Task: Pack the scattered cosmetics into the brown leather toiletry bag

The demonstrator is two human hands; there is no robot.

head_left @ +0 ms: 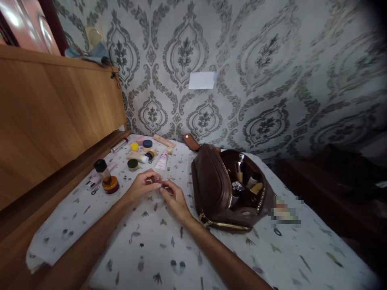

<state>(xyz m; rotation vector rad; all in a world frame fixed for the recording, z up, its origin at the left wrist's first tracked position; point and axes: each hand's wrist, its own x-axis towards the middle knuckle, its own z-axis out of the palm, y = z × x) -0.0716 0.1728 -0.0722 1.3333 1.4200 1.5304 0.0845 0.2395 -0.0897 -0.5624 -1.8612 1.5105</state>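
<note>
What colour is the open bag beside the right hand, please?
The bag is dark brown, best seen in the head view.

- Dim, soft light around me, darkest at right.
- White glare on the glossy pink panel [30, 28].
- Wallpaper [199, 52] stretches and smears rightward.
- The small pinkish item [156, 178] looks blurred.

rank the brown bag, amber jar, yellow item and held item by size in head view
1. Brown bag
2. Amber jar
3. Yellow item
Held item: partly hidden, unsure against the yellow item.

A home (patterned wallpaper [186, 52])
</note>
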